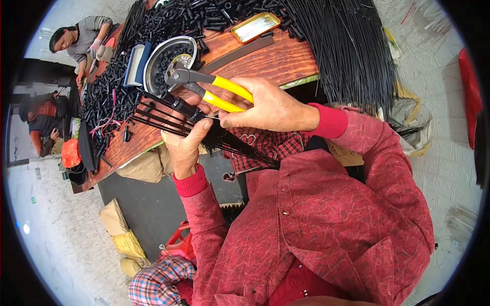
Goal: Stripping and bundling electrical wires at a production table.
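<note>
My right hand [268, 104] is closed around yellow-handled pliers [227, 104], whose dark metal head points left over the table edge. Its thumb and fingertips come close to a thin light wire-like piece [213, 118] beside my left fingers. My left hand [185, 148] grips a bundle of thin black rods [237, 147] that slants from the table down toward my lap. A short black cylindrical fitting [185, 108] sits on the rods at my left fingertips, just under the pliers. A light bandage-like strip [173, 137] covers part of the left hand.
A metal bowl [149, 71] of small black parts stands on the wooden table [291, 56], near a yellow-rimmed tray [255, 27] and a blue-and-white box [135, 66]. Black fittings [204, 15] lie heaped around. Long black rods [342, 51] overhang at right. Two people work at far left.
</note>
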`<act>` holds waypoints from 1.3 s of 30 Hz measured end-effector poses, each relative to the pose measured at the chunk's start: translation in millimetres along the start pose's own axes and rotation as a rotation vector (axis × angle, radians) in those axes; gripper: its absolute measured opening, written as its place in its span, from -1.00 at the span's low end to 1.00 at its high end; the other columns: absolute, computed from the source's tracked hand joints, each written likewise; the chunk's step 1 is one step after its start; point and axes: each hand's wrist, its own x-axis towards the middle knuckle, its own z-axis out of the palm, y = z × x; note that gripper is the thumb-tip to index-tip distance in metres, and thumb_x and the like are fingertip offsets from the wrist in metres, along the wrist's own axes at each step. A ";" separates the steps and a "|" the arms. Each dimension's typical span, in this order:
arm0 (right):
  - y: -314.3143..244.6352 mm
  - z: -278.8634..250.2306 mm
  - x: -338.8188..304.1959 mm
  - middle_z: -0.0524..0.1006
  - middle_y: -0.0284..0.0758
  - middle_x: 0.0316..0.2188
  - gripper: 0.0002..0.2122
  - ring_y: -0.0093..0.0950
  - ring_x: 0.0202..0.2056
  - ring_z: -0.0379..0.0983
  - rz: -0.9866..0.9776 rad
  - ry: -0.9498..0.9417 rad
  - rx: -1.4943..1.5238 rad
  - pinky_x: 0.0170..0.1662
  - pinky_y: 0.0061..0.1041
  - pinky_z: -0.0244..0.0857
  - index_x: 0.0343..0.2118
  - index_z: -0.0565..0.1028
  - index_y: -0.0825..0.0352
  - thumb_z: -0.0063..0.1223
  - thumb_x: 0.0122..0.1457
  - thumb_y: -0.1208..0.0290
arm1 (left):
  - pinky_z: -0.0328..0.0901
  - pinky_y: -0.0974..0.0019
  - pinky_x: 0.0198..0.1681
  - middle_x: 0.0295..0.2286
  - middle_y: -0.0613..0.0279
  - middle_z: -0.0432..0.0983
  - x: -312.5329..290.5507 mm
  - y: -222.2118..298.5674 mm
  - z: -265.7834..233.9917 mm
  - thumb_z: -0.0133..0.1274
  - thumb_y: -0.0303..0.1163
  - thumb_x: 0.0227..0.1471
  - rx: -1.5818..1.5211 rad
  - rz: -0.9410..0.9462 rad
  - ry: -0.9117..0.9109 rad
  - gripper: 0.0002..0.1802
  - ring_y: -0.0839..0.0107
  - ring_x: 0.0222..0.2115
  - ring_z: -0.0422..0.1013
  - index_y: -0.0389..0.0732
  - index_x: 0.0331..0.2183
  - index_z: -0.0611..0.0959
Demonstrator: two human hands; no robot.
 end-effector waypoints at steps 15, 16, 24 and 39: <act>-14.6 -3.2 10.2 0.44 -0.42 -0.35 -0.65 -0.66 -0.32 0.35 -0.073 0.138 0.018 -0.27 -0.61 0.28 -0.14 0.40 0.42 0.22 -0.01 0.51 | 0.37 0.45 -0.21 -0.35 0.21 0.54 -1.4 7.1 5.3 0.32 -0.56 -0.23 0.053 -0.052 0.026 -0.43 0.47 -0.34 0.47 -0.42 -0.09 0.54; -7.8 -2.8 11.5 0.43 -0.45 -0.32 -0.64 -0.67 -0.31 0.34 -0.055 0.111 0.089 -0.27 -0.63 0.28 -0.11 0.39 0.41 0.19 0.00 0.53 | 0.37 0.46 -0.21 -0.34 0.21 0.54 -1.2 7.3 5.6 0.32 -0.56 -0.23 0.033 -0.070 0.006 -0.43 0.48 -0.34 0.46 -0.42 -0.09 0.54; -3.6 9.1 5.2 0.41 -0.50 -0.26 -0.51 -0.72 -0.36 0.34 0.073 0.032 0.534 -0.34 -0.68 0.27 0.08 0.29 0.38 0.14 0.05 0.56 | 0.37 0.47 -0.23 -0.35 0.19 0.54 -1.4 1.4 2.9 0.31 -0.57 -0.22 0.012 -0.057 0.013 -0.42 0.48 -0.35 0.46 -0.43 -0.07 0.52; -21.9 -62.7 -24.4 0.54 -0.34 -0.36 -0.69 -0.66 -0.44 0.41 0.172 -0.387 -0.025 -0.31 -0.64 0.35 -0.01 0.38 0.44 -0.10 0.28 0.35 | 0.40 0.38 -0.18 -0.27 0.10 0.53 -4.3 -0.3 -2.5 0.28 -0.57 -0.20 -0.035 -0.029 -0.020 -0.42 0.40 -0.30 0.49 -0.42 -0.06 0.51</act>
